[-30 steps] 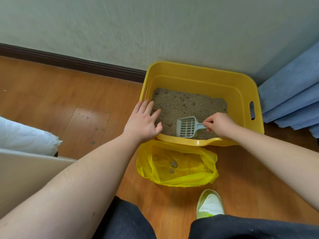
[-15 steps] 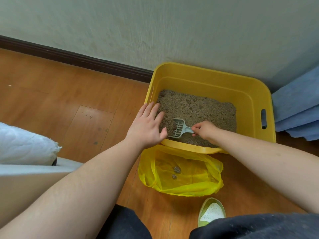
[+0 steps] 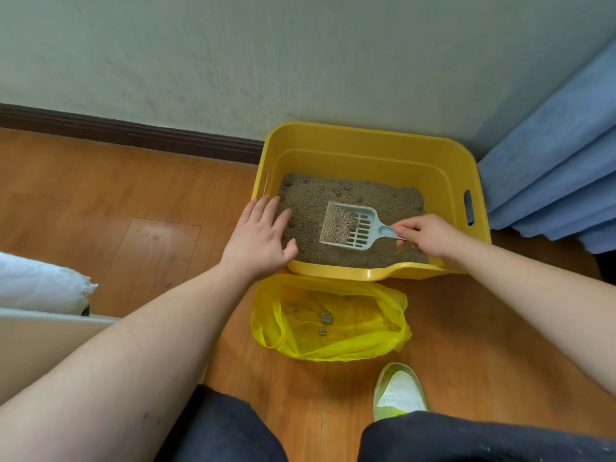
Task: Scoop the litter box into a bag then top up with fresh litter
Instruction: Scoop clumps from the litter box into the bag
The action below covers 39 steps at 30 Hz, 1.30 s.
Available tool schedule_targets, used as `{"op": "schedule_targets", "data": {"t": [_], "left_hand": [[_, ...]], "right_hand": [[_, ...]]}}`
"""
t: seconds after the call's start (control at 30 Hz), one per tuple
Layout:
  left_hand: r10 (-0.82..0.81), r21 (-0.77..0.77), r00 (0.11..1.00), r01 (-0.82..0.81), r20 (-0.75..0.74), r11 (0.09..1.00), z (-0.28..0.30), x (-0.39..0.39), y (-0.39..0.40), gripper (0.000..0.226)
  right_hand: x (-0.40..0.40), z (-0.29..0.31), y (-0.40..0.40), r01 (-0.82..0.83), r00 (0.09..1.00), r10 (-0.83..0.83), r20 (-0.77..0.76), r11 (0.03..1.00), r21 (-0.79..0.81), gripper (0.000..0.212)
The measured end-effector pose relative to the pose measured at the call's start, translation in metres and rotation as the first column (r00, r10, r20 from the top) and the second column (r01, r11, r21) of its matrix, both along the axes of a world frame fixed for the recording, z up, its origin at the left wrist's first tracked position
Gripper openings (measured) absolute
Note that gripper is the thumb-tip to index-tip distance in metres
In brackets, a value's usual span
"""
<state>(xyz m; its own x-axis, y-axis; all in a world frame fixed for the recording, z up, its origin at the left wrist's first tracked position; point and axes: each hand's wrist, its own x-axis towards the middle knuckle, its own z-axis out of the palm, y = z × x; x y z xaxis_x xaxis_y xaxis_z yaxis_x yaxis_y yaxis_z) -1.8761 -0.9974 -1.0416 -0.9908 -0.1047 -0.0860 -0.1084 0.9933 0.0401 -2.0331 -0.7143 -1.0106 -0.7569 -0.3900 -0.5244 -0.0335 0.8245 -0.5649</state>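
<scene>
One yellow litter box stands on the wooden floor against the wall, and everything else is placed from it. Inside it lies one bed of brown litter. Over that litter, the one pale scoop carries a heap of granules on its front half, with its slotted back half bare. The right hand pinches the scoop's handle at the box's right near corner. The left hand rests flat on the box's left near corner, fingers straight and spread over the rim. Just in front of the box lies one open yellow bag with two small clumps in it. One white-and-green shoe is nearer still. One blue curtain hangs right of the box.
</scene>
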Motion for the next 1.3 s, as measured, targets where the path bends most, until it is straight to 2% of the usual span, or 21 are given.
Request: {"op": "schedule_targets", "data": {"t": [0.37, 0.57, 0.73, 0.87, 1.0, 1.03, 1.07, 1.13, 1.17, 1.2, 1.23, 1.3], "left_hand": [[-0.010, -0.038, 0.999, 0.011, 0.032, 0.999, 0.001, 0.001, 0.001, 0.083], [-0.011, -0.052, 0.998, 0.014, 0.058, 0.999, 0.002, 0.003, 0.001, 0.082], [-0.004, -0.058, 0.998, 0.008, 0.060, 0.998, 0.001, 0.002, 0.001, 0.077], [-0.007, -0.056, 0.998, 0.010, 0.057, 0.998, 0.001, 0.002, 0.000, 0.075], [-0.002, -0.051, 0.999, 0.005, 0.054, 0.999, 0.000, 0.000, 0.000, 0.076], [0.001, -0.047, 0.999, 0.001, 0.049, 0.999, 0.000, 0.000, 0.000, 0.077], [0.004, -0.044, 0.999, -0.002, 0.045, 0.999, 0.000, 0.000, 0.001, 0.078], [0.008, -0.041, 0.999, -0.006, 0.048, 0.999, 0.000, 0.000, 0.001, 0.076], [0.006, -0.043, 0.999, -0.004, 0.049, 0.999, 0.000, 0.001, 0.001, 0.075], [0.003, -0.046, 0.999, -0.001, 0.047, 0.999, 0.000, 0.000, 0.000, 0.074], [0.001, -0.049, 0.999, 0.001, 0.048, 0.999, 0.000, 0.000, 0.000, 0.074], [0.005, -0.049, 0.999, -0.003, 0.047, 0.999, -0.001, 0.000, 0.001, 0.075]], "right_hand": [[0.026, 0.022, 0.038, 0.109, 0.992, -0.115, -0.044, 0.986, -0.125, 0.024], [0.027, 0.027, 0.039, 0.079, 0.992, -0.088, -0.088, 0.992, -0.103, 0.025], [0.036, 0.029, 0.038, 0.018, 0.994, -0.029, -0.101, 0.993, -0.113, 0.025], [0.049, 0.032, 0.038, -0.146, 0.982, 0.137, -0.128, 0.987, -0.064, 0.020], [0.067, 0.028, 0.037, -0.312, 0.929, 0.303, -0.212, 0.950, -0.009, 0.022], [0.071, 0.027, 0.037, -0.384, 0.881, 0.380, -0.282, 0.922, 0.043, 0.022], [0.076, 0.026, 0.037, -0.469, 0.780, 0.469, -0.413, 0.876, 0.111, 0.023], [0.082, 0.021, 0.039, -0.620, 0.420, 0.618, -0.664, 0.730, 0.287, 0.027], [0.085, 0.019, 0.040, -0.662, 0.244, 0.653, -0.718, 0.653, 0.369, 0.030], [0.087, 0.019, 0.040, -0.680, 0.111, 0.673, -0.731, 0.587, 0.438, 0.032], [0.089, 0.018, 0.039, -0.680, 0.018, 0.680, -0.733, 0.546, 0.490, 0.033], [0.090, 0.018, 0.038, -0.661, -0.065, 0.668, -0.741, 0.528, 0.534, 0.033]]}}
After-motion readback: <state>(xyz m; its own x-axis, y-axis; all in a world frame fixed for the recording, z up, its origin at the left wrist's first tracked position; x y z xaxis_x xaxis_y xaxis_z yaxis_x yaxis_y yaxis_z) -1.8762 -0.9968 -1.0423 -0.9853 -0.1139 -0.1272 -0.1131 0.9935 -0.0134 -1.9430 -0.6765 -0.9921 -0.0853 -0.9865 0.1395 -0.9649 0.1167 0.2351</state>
